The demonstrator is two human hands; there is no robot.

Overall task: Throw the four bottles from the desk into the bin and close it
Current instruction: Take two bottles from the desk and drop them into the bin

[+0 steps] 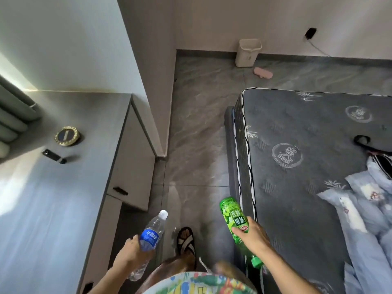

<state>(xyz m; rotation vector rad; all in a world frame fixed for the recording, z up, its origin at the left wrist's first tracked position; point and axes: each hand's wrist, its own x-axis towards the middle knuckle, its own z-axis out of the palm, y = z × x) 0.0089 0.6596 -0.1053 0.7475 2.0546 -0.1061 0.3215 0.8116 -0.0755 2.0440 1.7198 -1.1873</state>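
My left hand (132,252) grips a clear water bottle (151,236) with a blue label and white cap pointing away from me. My right hand (253,235) grips a green bottle (233,217) held upside down, its green cap near my wrist. Both bottles are held over the floor between desk and bed. The cream bin (247,53) stands open against the far wall. A pink lid-like piece (263,72) lies on the floor beside it. The grey desk (53,198) is on my left with no bottles visible on it.
A round gold-rimmed object (67,136) and a small black item (54,156) lie on the desk. A bed with a dark mattress (307,155) and a pale blue quilt (364,209) fills the right. Grey floor tiles run between them toward the bin. My sandalled foot (186,240) is below.
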